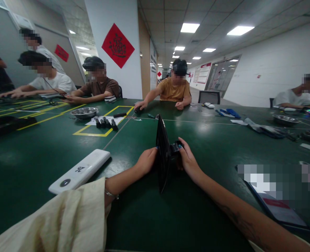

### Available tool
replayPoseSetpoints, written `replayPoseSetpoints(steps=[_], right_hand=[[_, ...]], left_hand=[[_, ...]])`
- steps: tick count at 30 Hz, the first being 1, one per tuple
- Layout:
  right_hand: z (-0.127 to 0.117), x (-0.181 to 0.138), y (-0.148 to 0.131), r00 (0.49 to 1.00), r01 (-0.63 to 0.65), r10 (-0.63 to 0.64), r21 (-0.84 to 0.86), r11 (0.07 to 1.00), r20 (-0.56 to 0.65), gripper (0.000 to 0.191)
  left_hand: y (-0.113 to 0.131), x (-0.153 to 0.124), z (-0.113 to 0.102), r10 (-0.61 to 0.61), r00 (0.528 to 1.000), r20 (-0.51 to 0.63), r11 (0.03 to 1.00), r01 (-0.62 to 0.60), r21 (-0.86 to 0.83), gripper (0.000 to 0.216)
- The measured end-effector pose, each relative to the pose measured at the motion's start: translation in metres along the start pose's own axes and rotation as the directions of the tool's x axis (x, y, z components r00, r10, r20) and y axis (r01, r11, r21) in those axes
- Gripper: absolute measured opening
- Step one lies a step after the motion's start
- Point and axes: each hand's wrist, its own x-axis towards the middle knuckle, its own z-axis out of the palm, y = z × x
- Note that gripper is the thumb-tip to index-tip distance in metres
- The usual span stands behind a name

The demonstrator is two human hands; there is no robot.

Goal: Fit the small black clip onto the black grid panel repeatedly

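Note:
A thin black flat panel stands nearly edge-on in front of me, close to or resting on the green table. From its right side juts a blocky black part; its exact kind does not show. My left hand is closed at the panel's left side, with its fingertips partly hidden by the panel. Around the blocky part my right hand is closed, thumb on top and fingers mostly out of sight behind it. A white power bank marked 26 lies left of my left forearm.
A phone lies at the right. Beyond are short black cylindrical pieces on white paper, metal bowls, and gloves. Across the table, a person in a tan shirt reaches to a dark object; others sit left and right.

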Motion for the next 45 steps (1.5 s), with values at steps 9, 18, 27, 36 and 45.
replayPoseSetpoints(steps=[9,18,27,36,45], right_hand=[[-0.001,0.002,0.001,0.999,-0.047,0.047,0.041,0.998,0.007,0.062],[-0.002,0.006,0.004,0.996,-0.077,0.069,0.168,0.983,0.051,0.063],[-0.003,0.01,0.004,0.993,-0.097,0.079,0.235,0.967,0.085,0.077],[-0.003,0.004,-0.004,0.984,-0.114,0.063,0.323,0.94,0.165,0.09],[-0.004,0.002,-0.004,0.977,-0.112,0.039,0.347,0.931,0.212,0.092]], left_hand=[[-0.002,0.0,0.001,-0.025,1.0,0.009,0.999,0.025,0.024,0.043],[0.0,-0.001,0.001,-0.044,0.999,0.004,0.999,0.044,-0.003,0.044],[0.002,-0.001,-0.001,-0.001,1.0,0.023,1.0,0.001,0.01,0.043],[0.001,-0.001,0.0,-0.03,1.0,-0.006,1.0,0.03,0.005,0.037],[-0.001,-0.001,0.002,-0.082,0.996,-0.029,0.994,0.08,-0.071,0.037]])
